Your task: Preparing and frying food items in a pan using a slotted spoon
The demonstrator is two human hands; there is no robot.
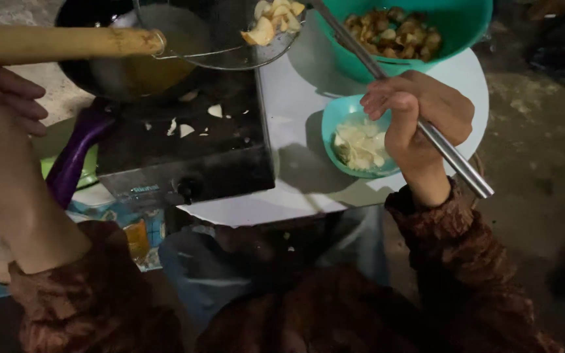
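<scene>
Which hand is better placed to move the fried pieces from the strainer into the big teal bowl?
Right, probably. The right hand holds long metal chopsticks reaching the strainer beside the big teal bowl; the left hand holds the strainer's wooden handle.

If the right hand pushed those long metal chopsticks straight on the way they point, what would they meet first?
Probably the mesh skimmer holding fried pieces over the pan, though depth is hard to judge; the right hand aims them up-left.
</scene>
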